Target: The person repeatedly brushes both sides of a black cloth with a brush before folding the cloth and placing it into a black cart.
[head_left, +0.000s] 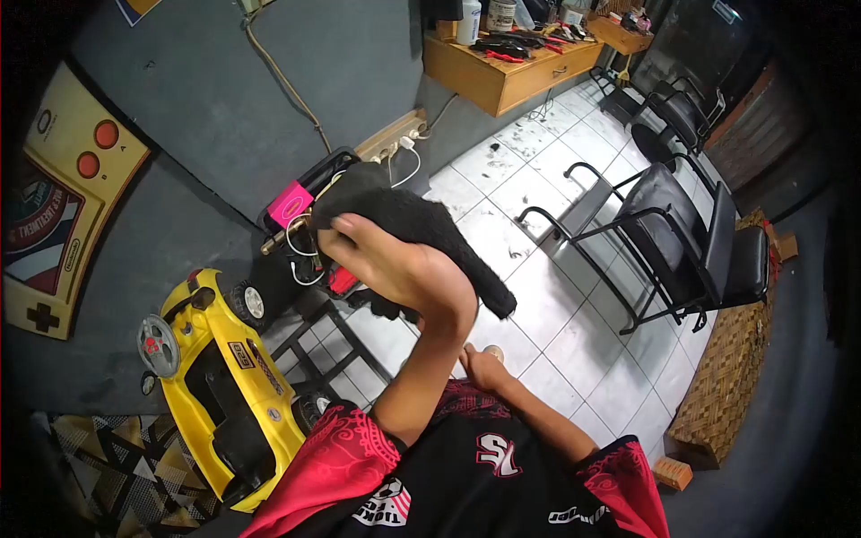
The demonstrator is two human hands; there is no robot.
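Note:
My left hand (395,264) is raised in front of me, bent at the wrist. Its fingers are closed on a black cloth (439,229), which drapes over the hand and hangs down to the right. Lower, close to my body, my right hand (485,369) is curled shut. A small pale round end (493,352) shows at its fingers, but I cannot make out what it belongs to. Behind the cloth, a black stool or stand (314,354) carries a pink box (290,206) and white cables, partly hidden by my left hand.
To the left stands a yellow toy car (211,377). A wooden wall shelf (511,76) with a drawer holds tools and bottles. Black padded chairs (673,224) stand at the right on white tiles, with dark hair tufts on the floor. A woven bench (726,359) runs along the right side.

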